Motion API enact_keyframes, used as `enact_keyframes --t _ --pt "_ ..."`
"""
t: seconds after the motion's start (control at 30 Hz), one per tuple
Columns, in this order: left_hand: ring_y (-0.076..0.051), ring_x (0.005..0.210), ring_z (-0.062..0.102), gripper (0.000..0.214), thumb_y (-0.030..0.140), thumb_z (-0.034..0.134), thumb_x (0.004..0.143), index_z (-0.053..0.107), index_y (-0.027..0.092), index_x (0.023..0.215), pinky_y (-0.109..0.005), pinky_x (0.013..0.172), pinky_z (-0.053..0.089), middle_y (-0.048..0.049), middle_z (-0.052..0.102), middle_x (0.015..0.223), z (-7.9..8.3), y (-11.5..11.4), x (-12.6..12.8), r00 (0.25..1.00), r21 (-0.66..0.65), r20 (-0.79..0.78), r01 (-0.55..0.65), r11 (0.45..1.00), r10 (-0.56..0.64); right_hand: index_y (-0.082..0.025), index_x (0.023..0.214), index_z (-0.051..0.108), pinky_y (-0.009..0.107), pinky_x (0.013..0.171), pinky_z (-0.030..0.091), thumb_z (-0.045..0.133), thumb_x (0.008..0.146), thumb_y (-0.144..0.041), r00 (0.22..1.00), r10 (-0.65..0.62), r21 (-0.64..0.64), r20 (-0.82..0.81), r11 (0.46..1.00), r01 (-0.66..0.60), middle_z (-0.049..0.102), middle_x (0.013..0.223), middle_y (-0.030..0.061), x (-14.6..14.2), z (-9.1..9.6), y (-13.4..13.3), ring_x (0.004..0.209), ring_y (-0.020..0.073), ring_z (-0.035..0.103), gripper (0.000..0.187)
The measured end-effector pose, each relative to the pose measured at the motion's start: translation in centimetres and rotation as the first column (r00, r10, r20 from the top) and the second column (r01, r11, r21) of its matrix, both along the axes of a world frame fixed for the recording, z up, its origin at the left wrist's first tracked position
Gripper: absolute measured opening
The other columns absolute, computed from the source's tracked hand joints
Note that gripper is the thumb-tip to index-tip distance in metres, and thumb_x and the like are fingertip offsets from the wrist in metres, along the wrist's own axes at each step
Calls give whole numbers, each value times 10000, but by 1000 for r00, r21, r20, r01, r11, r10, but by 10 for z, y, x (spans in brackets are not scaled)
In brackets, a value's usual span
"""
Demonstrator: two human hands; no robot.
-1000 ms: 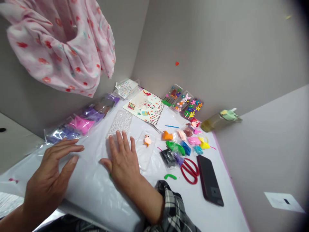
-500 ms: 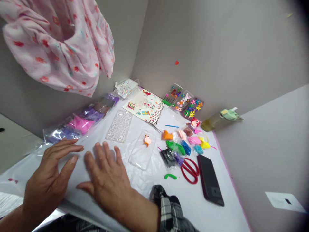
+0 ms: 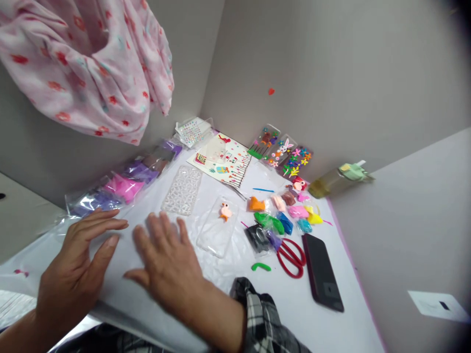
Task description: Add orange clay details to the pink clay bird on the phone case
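Observation:
My left hand (image 3: 79, 264) lies flat on the clear plastic sheet (image 3: 121, 289) that covers the white table, fingers stretched out, holding nothing. Beside it my right hand (image 3: 167, 264) also lies flat and open on the sheet, palm down. Just past my right fingers are a patterned clear phone case (image 3: 183, 190) and a second clear phone case with a small pink flamingo on it (image 3: 218, 225). Neither hand touches them.
Bags of coloured clay (image 3: 121, 189) line the left wall. Small clay packets (image 3: 283, 215), red scissors (image 3: 290, 256), a dark phone (image 3: 323, 278) and a green clay strip (image 3: 260, 266) lie to the right. Decorated cases (image 3: 281, 154), a printed sheet (image 3: 224, 159), a bottle (image 3: 336, 179) and a hanging pink cloth (image 3: 84, 63) are further back.
My right hand slid left and back toward me across the plastic, off the patterned case's near edge, and now rests beside my left hand. The left hand stayed put.

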State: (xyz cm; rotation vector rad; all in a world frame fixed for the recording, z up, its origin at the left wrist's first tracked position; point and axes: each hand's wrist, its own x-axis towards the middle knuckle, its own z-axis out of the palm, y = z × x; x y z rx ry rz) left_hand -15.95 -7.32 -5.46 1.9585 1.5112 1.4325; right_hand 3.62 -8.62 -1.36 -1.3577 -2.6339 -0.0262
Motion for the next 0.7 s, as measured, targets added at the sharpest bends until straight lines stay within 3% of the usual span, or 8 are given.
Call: enact_keyframes --t 0.1,0.17,0.47,0.63,0.7 --pt "-312 1398 569 235 296 584 1009 673 276 1226 -595 1261 358 -93 671 1300 1 -2 1 999 -3 34 9 1000 -9 -121 1644 367 579 1299 324 477 1078 -601 989 -149 -23 8 989 149 341 1742 196 14 0 22 1637 354 270 750" --pt "-314 1410 562 233 295 579 1009 677 283 1220 -597 1268 351 -87 673 1303 1 -2 0 999 -13 36 -1 1000 2 -117 1646 363 595 1305 299 472 1083 -592 983 -184 -26 3 983 184 312 1752 200 20 1 33 1649 353 233 745" --pt "-325 1416 556 249 266 588 1004 667 284 1240 -595 1258 357 -94 660 1310 0 0 -1 1000 6 23 20 1000 -20 -158 1644 376 515 1305 336 370 1098 -625 1000 -16 7 -13 1000 16 385 1731 136 -5 2 19 1627 317 291 719" --pt "-325 1412 560 246 262 596 1002 674 285 1234 -590 1266 357 -90 670 1310 -2 -1 -2 1000 3 16 1 1000 -1 -109 1639 379 600 1304 303 452 1081 -606 988 -156 -22 -19 988 155 339 1739 203 5 0 33 1636 371 259 751" --pt "-326 1410 558 243 259 587 1003 671 284 1230 -587 1268 354 -87 665 1305 -2 -2 -3 1000 -8 14 5 1000 -5 -122 1643 377 572 1297 332 423 1081 -626 993 -118 -16 -29 993 118 373 1728 189 2 0 26 1625 361 289 757"
